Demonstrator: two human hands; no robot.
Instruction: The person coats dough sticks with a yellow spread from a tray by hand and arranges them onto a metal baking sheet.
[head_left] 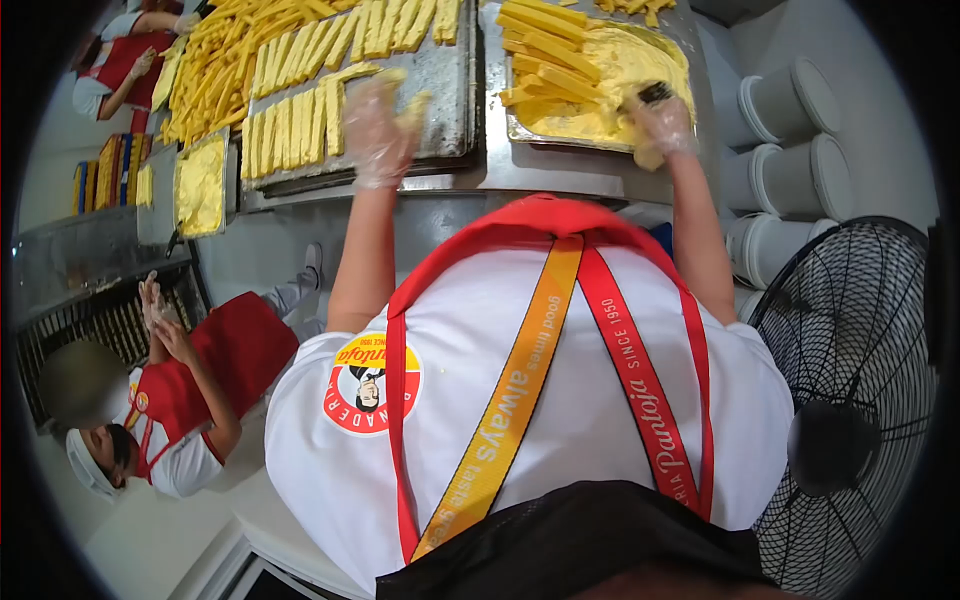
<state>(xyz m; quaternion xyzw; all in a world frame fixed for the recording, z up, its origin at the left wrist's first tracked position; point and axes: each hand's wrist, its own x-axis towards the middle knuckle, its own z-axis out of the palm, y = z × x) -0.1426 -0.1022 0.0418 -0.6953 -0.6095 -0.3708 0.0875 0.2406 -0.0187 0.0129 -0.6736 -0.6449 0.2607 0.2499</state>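
My left hand (380, 135), in a clear plastic glove with yellow smears on the fingertips, is over a metal baking tray (445, 95). Its fingers are apart, beside a row of cream-coated yellow sticks (290, 135). A second row of coated sticks (345, 38) lies farther back on that tray. My right hand (662, 125), also gloved, closes around a small dark tool (654, 93) whose working end I cannot make out. It is at the right side of a tray spread with pale yellow cream (635, 60). Plain yellow sticks (545, 50) are stacked on the left of this cream.
A heap of plain sticks (215, 65) and a smaller cream-covered tray (202, 185) lie left. White buckets (800, 175) and a large black fan (850, 400) stand right. One co-worker in a red apron (225, 350) is at left, another person (125, 70) farther back.
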